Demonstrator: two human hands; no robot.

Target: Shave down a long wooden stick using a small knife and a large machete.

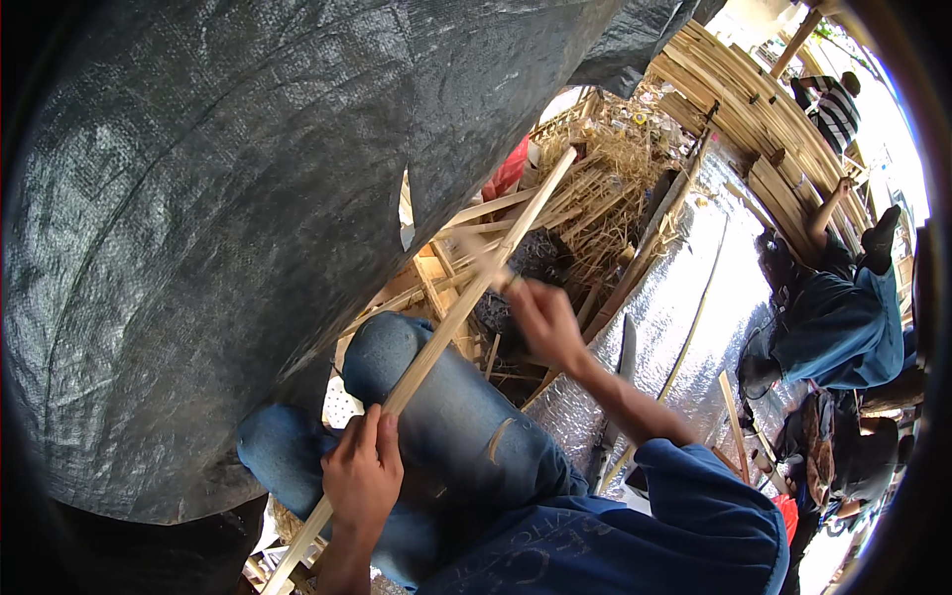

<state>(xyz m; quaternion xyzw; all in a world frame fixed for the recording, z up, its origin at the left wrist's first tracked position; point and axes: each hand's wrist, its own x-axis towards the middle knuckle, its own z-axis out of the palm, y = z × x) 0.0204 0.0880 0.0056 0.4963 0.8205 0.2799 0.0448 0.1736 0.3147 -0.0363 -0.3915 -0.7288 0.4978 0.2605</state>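
A long, pale bamboo strip [458, 315] slants across my jeans-covered knees, from the lower left up toward the shavings. My left hand [362, 476] is closed round its lower part, just below the nearer knee. Beyond the knees, my right hand [543, 319] is curled beside the strip's upper half. Something blurred by motion sticks out from its fingers against the strip; I cannot make out its kind. A long dark-bladed knife [627, 352] lies to the right of my right forearm, on a shiny silver sheet [684, 288].
A large dark tarp [218, 228] hangs over the left side. Bamboo shavings and offcuts [605, 198] are heaped ahead, with stacked long strips [739, 94] at the far right. People sit on the right, one in blue trousers [843, 332]. A thin stick [699, 322] lies on the sheet.
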